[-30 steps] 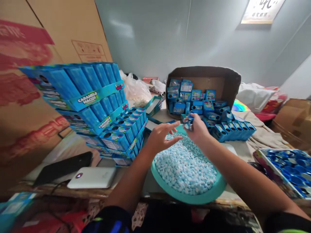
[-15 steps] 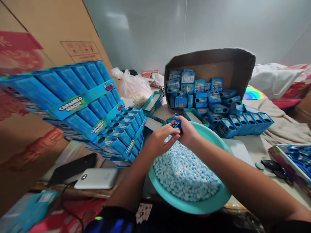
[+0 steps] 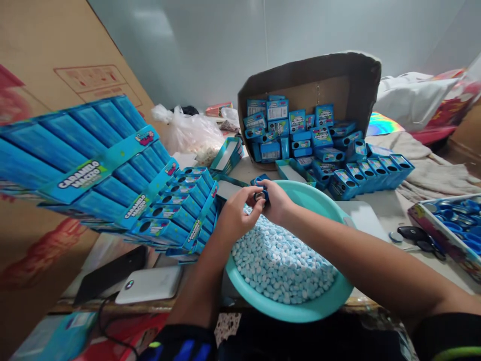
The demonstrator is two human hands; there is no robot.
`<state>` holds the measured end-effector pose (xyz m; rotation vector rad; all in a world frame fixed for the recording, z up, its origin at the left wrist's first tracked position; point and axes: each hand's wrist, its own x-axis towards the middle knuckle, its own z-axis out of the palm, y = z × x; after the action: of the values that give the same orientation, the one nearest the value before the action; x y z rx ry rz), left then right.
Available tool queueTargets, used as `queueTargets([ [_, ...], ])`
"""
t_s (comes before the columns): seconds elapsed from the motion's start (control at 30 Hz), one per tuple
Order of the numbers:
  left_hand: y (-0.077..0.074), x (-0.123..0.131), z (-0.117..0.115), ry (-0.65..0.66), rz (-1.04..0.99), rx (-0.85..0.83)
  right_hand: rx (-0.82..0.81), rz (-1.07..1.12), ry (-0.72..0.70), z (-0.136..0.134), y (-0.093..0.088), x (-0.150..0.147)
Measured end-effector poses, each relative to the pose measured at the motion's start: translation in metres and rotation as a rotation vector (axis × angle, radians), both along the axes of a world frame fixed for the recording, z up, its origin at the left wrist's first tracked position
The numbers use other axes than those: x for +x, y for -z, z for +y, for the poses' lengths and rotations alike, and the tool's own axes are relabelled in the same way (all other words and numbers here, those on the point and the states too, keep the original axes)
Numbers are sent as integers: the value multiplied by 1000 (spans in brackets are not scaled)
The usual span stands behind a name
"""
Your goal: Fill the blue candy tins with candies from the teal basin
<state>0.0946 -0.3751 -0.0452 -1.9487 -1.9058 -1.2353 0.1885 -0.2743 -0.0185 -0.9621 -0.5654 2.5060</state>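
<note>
A teal basin (image 3: 330,301) heaped with small pale blue and white candies (image 3: 281,263) sits at the near table edge. Both hands meet over its far rim. My right hand (image 3: 277,201) grips a small blue box (image 3: 260,181) with a round opening. My left hand (image 3: 236,214) has its fingers pinched at that opening, touching the box. What the fingertips hold, if anything, is too small to make out.
Stacked blue display trays of boxes (image 3: 112,180) fill the left. A tipped cardboard carton (image 3: 311,85) spills blue boxes behind the basin. A power bank (image 3: 150,283) and phone (image 3: 108,273) lie at front left. A tray of blue lids (image 3: 454,220) sits right, beside black scissors (image 3: 415,235).
My left hand, open over the candies a second ago, has closed and come up to the box in my right hand. Both hands drew nearer, over the basin's far rim.
</note>
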Motion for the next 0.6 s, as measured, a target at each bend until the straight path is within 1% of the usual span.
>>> queueTargets([
  [0.1, -1, 0, 1, 15, 6, 12, 5, -8, 1, -2, 2, -1],
  [0.23, 0, 0, 1, 1, 14, 3, 24, 2, 3, -4, 4, 0],
  [0.43, 3, -3, 2, -8, 4, 71, 64, 13, 16, -4, 3, 0],
  [0.6, 2, -5, 2, 27, 40, 31, 68, -2, 24, -3, 7, -2],
])
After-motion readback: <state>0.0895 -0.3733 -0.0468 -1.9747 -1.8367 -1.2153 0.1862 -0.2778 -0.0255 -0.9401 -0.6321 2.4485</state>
